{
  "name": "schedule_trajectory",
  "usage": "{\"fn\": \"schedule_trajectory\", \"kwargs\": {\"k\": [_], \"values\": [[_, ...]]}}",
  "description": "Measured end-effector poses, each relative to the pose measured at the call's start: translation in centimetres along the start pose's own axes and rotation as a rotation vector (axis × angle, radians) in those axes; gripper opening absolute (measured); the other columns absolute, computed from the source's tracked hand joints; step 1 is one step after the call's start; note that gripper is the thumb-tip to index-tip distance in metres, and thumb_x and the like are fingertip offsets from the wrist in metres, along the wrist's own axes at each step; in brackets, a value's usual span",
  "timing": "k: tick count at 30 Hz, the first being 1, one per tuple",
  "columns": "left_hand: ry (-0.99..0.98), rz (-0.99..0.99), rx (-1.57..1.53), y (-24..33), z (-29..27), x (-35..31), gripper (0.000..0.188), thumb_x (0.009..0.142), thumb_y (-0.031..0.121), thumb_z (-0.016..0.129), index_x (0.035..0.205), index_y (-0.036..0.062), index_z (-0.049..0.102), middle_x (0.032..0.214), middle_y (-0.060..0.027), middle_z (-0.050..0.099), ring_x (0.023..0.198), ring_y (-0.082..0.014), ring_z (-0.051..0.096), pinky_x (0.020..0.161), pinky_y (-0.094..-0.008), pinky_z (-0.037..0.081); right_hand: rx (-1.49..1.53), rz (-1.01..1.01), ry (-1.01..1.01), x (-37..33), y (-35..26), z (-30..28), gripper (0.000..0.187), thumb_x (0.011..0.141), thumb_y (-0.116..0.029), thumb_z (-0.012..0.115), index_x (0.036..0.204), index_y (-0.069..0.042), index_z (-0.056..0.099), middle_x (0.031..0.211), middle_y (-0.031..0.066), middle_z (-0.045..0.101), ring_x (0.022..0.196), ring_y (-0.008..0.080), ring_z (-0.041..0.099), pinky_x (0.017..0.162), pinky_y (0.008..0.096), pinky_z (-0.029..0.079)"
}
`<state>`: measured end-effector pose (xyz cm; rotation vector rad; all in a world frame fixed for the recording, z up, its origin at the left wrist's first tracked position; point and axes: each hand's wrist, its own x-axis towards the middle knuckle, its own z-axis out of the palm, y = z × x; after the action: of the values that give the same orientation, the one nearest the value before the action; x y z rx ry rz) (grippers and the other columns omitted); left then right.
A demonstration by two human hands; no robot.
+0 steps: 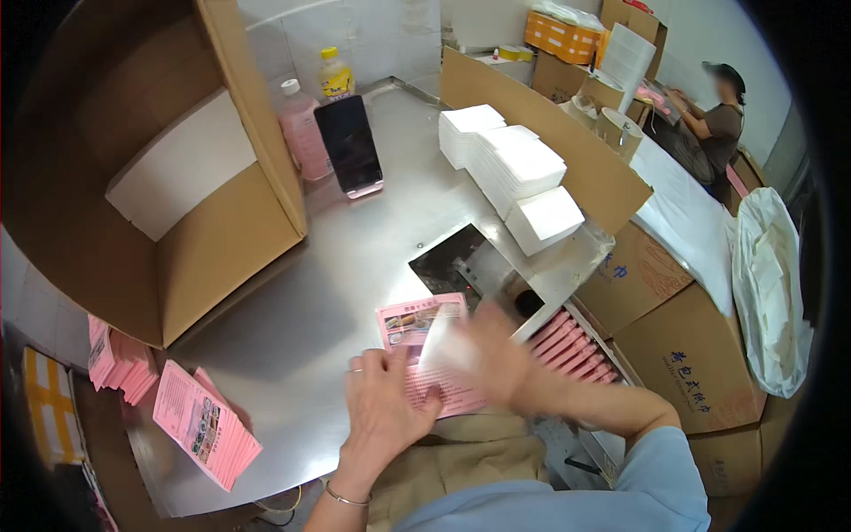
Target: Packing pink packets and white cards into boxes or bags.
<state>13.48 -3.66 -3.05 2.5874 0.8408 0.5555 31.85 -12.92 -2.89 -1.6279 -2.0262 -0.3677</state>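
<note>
In front of me a pink printed packet (424, 310) lies flat at the near edge of the metal table (346, 266). My left hand (386, 403) is on its left side, fingers bent at the edge and thumb across the lower print. A folded white paper tissue (441, 344) is over the packet, held in my right hand (501, 359), which is smeared by motion. Whether the tissue lies on top of the packet or partly inside it, I cannot tell. More pink packets (208, 426) lie in a fanned pile at the left.
A large open cardboard box (226, 275) stands at left. Behind are a phone on a stand (348, 146) and two bottles (304, 133). Stacked white tissues (519, 164) line a cardboard strip, near a square table opening (470, 257). Pink packets (576, 346) fill a drawer-like space. Another person (718, 124) sits far right.
</note>
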Motion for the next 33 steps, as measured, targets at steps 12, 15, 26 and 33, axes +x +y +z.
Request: {"fn": "schedule_trajectory", "kwargs": {"k": [12, 15, 26, 33], "values": [[0.043, 0.079, -0.853, 3.2, -6.6, -2.0, 0.071, 0.084, 0.015, 0.07, 0.146, 0.0044, 0.038, 0.107, -0.0111, 0.056, 0.107, -0.0272, 0.052, 0.091, -0.0431, 0.042, 0.288, 0.499, -0.086, 0.7, 7.7, 5.3, 0.02, 0.086, -0.014, 0.057, 0.1, -0.001, 0.063, 0.094, 0.0242, 0.066, 0.088, 0.0382, 0.066, 0.082, 0.0511, 0.053], [0.146, -0.035, -0.809, 1.3, -8.4, -4.6, 0.069, 0.085, 0.014, 0.069, 0.146, 0.0043, 0.039, 0.11, -0.0112, 0.055, 0.108, -0.0273, 0.052, 0.092, -0.043, 0.041, -0.15, 0.471, -0.567, 3.0, 6.2, 2.9, 0.017, 0.081, -0.016, 0.062, 0.07, -0.004, 0.067, 0.071, 0.0217, 0.066, 0.074, 0.0383, 0.069, 0.064, 0.0448, 0.055], [0.459, -0.228, -0.59, 5.2, -6.8, -9.3, 0.063, 0.087, 0.008, 0.064, 0.145, 0.0039, 0.04, 0.122, -0.012, 0.052, 0.117, -0.0279, 0.048, 0.1, -0.0424, 0.037, -0.365, 0.242, 0.361, 2.0, 10.0, -3.5, 0.025, 0.08, 0.001, 0.069, 0.104, -0.003, 0.07, 0.105, 0.0115, 0.065, 0.103, 0.0295, 0.059, 0.088, 0.0407, 0.044], [0.571, -0.171, -0.487, 2.5, -9.1, -10.2, 0.06, 0.088, 0.004, 0.061, 0.144, 0.0036, 0.04, 0.129, -0.0126, 0.05, 0.122, -0.0282, 0.046, 0.105, -0.042, 0.033, -0.426, 0.409, 0.285, -0.6, 13.8, -1.6, 0.027, 0.087, -0.016, 0.07, 0.11, -0.001, 0.069, 0.101, 0.0143, 0.06, 0.096, 0.0318, 0.056, 0.085, 0.0431, 0.045]]}}
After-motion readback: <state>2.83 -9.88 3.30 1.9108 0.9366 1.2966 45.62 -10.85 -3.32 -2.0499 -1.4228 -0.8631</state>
